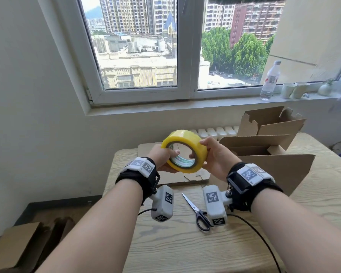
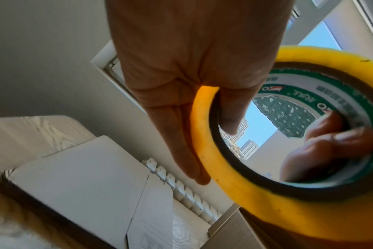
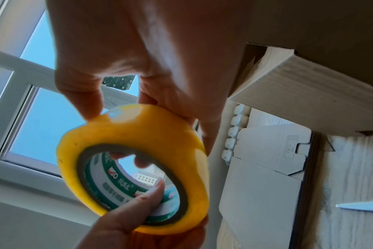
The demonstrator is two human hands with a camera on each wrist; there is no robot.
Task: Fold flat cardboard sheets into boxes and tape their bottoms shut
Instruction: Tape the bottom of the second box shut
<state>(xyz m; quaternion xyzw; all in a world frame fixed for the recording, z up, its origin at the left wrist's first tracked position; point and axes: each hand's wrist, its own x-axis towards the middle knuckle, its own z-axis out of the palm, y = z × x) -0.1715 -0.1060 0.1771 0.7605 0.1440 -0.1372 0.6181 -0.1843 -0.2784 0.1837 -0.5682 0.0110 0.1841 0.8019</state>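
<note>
**Tape roll held up between both hands**

A person's left hand [image 1: 165, 161] grips the yellow tape roll [image 1: 184, 151], fingers through its core; the right hand [image 1: 215, 156] pinches its rim. The roll's axis points back toward the person. Below: one pair of scissors [image 1: 197, 211], three opened boxes [image 1: 272, 123], and flat sheets [image 1: 187, 177] whose number cannot be told.

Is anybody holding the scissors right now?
No, the scissors lie on the table; both hands hold the tape roll.
</note>
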